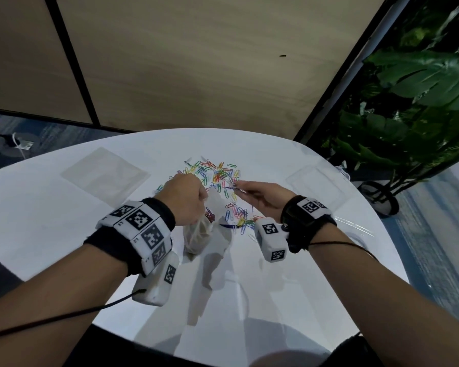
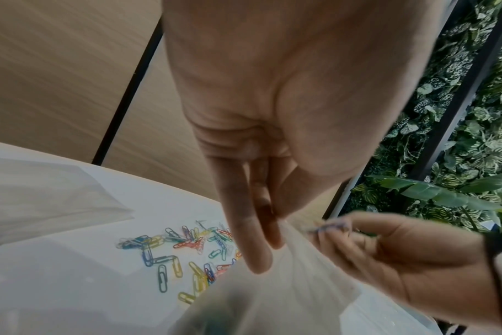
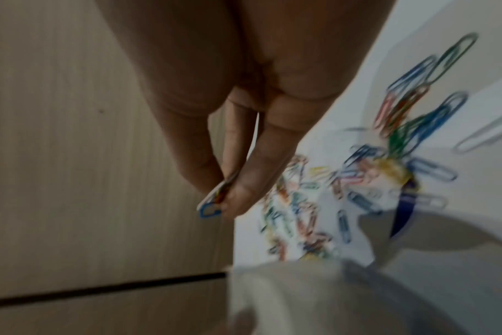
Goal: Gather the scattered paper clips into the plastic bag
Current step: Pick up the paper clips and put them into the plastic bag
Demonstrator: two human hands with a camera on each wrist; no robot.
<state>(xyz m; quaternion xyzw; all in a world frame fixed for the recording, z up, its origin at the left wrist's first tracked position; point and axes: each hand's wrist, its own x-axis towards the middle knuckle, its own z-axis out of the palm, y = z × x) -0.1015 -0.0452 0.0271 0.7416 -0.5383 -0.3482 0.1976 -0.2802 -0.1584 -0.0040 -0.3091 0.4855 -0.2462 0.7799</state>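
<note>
Already some clips sit inside the clear plastic bag (image 1: 196, 234), gripped by the left hand (image 1: 182, 197). Right hand (image 1: 263, 196) fingers (image 3: 244, 181) pinch several; many coloured wire paper clips (image 1: 217, 176) remain on the white bench (image 1: 64, 234)

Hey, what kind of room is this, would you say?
Probably an office or meeting room. A round white table stands by wood-panelled walls, there is patterned blue carpet on the floor, and a wall of leafy plants stands to the right.
</note>
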